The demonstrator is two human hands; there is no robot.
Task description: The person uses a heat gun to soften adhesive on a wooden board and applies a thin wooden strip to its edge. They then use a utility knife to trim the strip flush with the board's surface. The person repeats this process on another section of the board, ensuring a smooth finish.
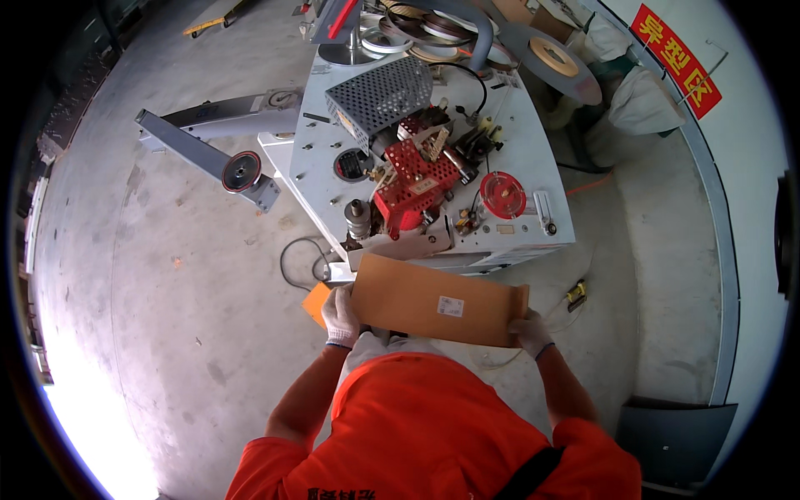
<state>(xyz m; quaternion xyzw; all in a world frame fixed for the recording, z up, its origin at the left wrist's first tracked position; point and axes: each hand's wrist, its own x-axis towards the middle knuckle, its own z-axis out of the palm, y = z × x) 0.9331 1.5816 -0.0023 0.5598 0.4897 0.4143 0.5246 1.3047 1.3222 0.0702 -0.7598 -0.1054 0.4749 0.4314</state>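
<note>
Cardboard piece (400, 300) is between left hand (339, 317) on its left end and right hand (531, 332) on its right end, at the near side of the machine table (533, 158). On table: machine head (417, 179) mid, mesh guard (379, 96) behind it and a bit left, round disc (502, 195) to its right, roller (357, 218) at its left front. Strip rolls (385, 42) at table rear, reel (554, 62) right rear. Arm (183, 140) left of table, wheel (242, 171) on its near end. Floor: cable (282, 260) left of the cardboard, hand tool (576, 294) right. Wall (742, 167) far right, sign (677, 60) on it, bags (642, 104) beside it.
</note>
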